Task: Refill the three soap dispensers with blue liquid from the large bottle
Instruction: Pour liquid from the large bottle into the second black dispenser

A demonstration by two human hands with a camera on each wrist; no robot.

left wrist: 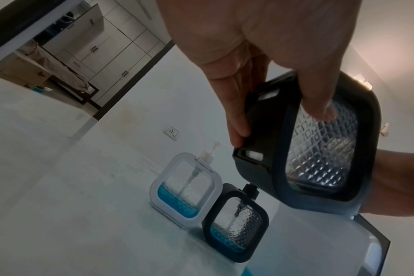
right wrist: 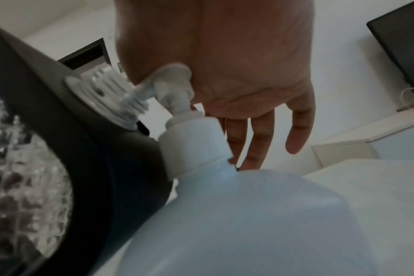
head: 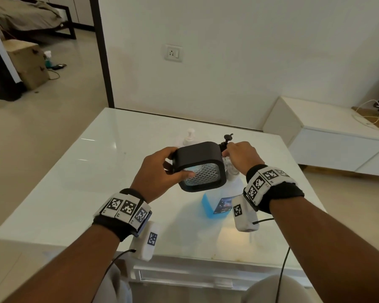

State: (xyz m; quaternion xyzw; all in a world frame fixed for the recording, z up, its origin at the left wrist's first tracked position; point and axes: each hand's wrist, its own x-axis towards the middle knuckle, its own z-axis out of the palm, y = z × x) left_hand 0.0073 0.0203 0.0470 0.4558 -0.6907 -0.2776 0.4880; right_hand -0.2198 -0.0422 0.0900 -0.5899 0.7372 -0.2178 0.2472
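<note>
Your left hand (head: 160, 169) grips a tilted black-framed, diamond-textured dispenser (head: 200, 166); your right hand (head: 242, 156), fingers straight, presses the large bottle's (head: 217, 202) white pump (right wrist: 175, 87). Beyond them, two square dispensers (left wrist: 210, 203) stand touching on the glossy white table (head: 74, 193).

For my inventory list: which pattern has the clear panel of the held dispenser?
A raised diamond grid on the held dispenser, framed in black. Left wrist view shows it best.

Home: bed (head: 24, 16), wardrobe (left wrist: 102, 50) beyond doorway.
</note>
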